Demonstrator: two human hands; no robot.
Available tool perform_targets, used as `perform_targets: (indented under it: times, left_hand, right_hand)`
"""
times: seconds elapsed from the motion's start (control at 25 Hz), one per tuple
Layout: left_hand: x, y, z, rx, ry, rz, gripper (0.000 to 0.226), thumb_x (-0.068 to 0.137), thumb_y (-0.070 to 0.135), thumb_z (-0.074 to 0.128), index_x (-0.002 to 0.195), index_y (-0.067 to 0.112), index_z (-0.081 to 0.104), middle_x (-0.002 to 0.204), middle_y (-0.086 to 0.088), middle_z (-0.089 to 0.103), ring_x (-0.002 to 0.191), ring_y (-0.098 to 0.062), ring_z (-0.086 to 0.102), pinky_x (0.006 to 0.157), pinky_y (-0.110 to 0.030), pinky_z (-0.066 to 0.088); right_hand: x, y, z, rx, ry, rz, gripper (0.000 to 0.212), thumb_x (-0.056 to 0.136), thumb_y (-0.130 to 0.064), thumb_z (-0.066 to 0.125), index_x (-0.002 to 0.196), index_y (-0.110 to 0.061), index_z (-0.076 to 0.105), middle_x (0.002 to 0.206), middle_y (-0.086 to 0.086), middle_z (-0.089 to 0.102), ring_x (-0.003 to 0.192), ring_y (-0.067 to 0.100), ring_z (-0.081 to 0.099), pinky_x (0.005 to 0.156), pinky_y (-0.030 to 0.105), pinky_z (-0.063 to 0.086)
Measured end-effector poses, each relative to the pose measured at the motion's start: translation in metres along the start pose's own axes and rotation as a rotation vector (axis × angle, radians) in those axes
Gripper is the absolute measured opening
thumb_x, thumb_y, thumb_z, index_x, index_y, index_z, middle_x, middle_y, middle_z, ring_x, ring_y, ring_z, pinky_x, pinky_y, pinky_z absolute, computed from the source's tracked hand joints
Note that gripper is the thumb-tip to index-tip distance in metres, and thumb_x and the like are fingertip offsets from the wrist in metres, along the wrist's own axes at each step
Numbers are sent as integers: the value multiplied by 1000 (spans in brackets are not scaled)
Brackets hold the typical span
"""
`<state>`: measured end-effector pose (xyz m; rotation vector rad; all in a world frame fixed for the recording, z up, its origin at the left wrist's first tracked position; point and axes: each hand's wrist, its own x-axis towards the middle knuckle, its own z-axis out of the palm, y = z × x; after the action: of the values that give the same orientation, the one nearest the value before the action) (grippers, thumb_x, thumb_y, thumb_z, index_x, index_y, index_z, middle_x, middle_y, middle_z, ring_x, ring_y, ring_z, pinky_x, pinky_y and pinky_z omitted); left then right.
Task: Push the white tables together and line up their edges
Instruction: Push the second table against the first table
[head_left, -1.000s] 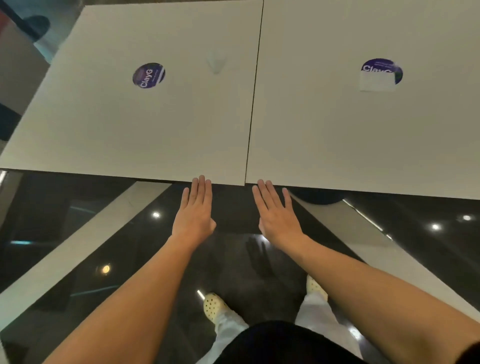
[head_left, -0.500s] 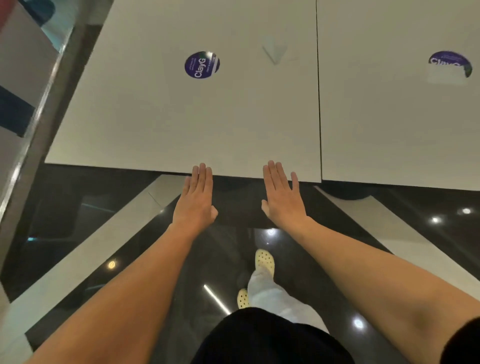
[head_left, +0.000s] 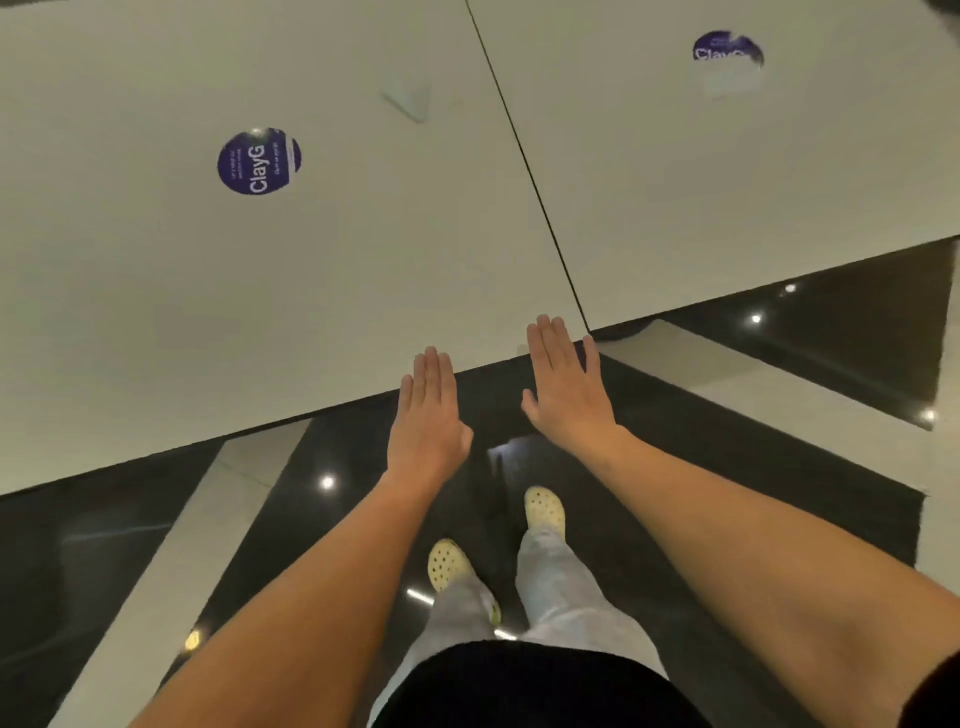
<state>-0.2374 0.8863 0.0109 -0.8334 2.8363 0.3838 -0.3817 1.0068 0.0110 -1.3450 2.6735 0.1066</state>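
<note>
Two white square tables stand side by side, the left table (head_left: 156, 291) and the right table (head_left: 727, 197), with only a thin dark seam between them. Their near edges form almost one line, with a small step at the seam. Each top carries a round purple sticker. My left hand (head_left: 428, 415) is flat, fingers straight and together, fingertips over the left table's near edge. My right hand (head_left: 566, 384) is flat too, fingertips on the same table's near right corner beside the seam. Neither hand holds anything.
Below the tables lies a glossy black floor (head_left: 779, 395) with pale stripes and light reflections. My feet in yellow clogs (head_left: 543, 506) stand just short of the table edge. A faint grey triangular mark (head_left: 408, 101) sits on the left tabletop.
The view has swung left and tilted, so the tables now run diagonally. My right hand went from the right table's near edge to the left table's corner. Both hands stay flat.
</note>
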Motion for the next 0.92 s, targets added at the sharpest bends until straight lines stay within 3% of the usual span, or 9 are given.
perform_targets:
  times: [0.24,0.44,0.6,0.92]
  left_hand:
    - [36,51,-4,29,0,87,84,86,15,41,138,5,-24,154,-16,-17,134,-22,-26,108,-37,-16]
    - [55,101,1,22,60,-54,81,90,21,38,135,5,-28,153,-16,-18,137,-25,-23,107,-38,-16]
    - [61,135,9,75,75,-94,81,90,24,38,136,5,-25,152,-15,-18,135,-24,-22,107,-39,-14]
    - [69,145,15,232,32,-6,85,89,25,39,135,8,-30,147,-12,-28,132,-25,-33,104,-39,-21]
  right_hand:
    - [-3,65,-10,-35,-14,43,89,89,-44,51,147,-8,-8,158,11,-5,136,20,-21,108,47,-8]
    - [13,114,-7,-20,-64,-35,91,89,-43,51,145,-11,-13,157,9,-10,135,20,-26,108,46,-11]
    - [17,140,-8,-21,-93,-162,88,90,-41,49,145,-10,-12,157,9,-9,136,19,-23,108,46,-11]
    - [18,161,-6,61,-56,-221,80,94,-37,44,147,-11,-10,158,8,-10,142,21,-15,110,46,-9]
